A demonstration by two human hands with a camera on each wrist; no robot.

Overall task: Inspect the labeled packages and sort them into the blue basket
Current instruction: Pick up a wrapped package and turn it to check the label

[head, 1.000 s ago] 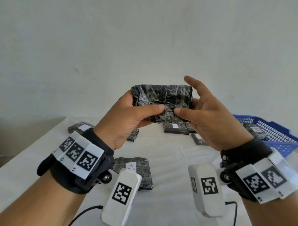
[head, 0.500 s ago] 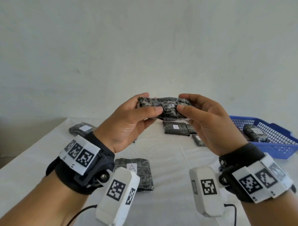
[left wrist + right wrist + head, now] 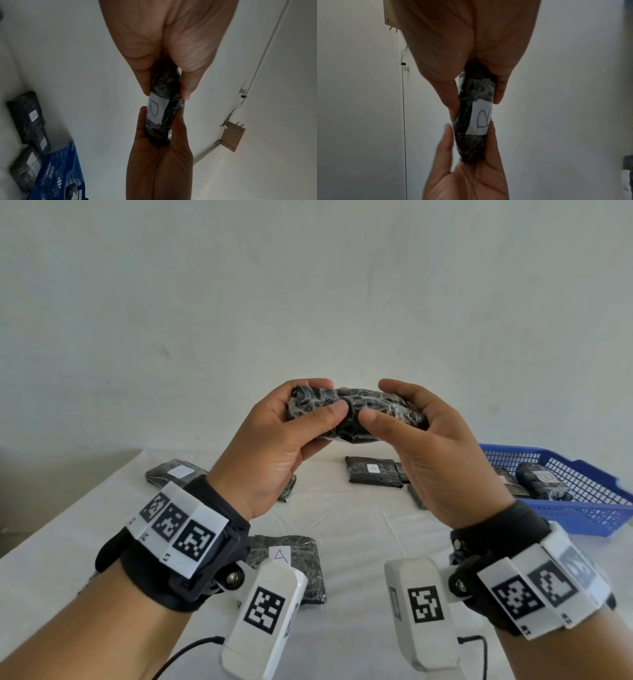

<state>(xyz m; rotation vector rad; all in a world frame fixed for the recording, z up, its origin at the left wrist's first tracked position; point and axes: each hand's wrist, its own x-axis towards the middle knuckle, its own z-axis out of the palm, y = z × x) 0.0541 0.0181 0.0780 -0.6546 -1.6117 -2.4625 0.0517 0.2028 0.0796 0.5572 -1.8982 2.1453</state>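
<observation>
A black plastic-wrapped package (image 3: 356, 416) is held in the air above the table by both hands. My left hand (image 3: 325, 397) pinches its left end between thumb and fingers. My right hand (image 3: 378, 402) pinches the right end the same way. Its white label (image 3: 156, 109) faces the wrist cameras and carries a handwritten letter (image 3: 482, 119), partly covered by fingers. From the head view the label is hidden. The blue basket (image 3: 582, 508) stands at the right on the table and holds a labeled package (image 3: 543, 481).
On the white table lie more black packages: one marked A (image 3: 373, 470) behind the hands, another marked A (image 3: 284, 566) near the left wrist, and one at the far left (image 3: 174, 474). A bare wall rises behind the table.
The package stood with its broad face toward the head view. Both hands have tipped it flat and lowered it slightly, so only its edge shows from the head.
</observation>
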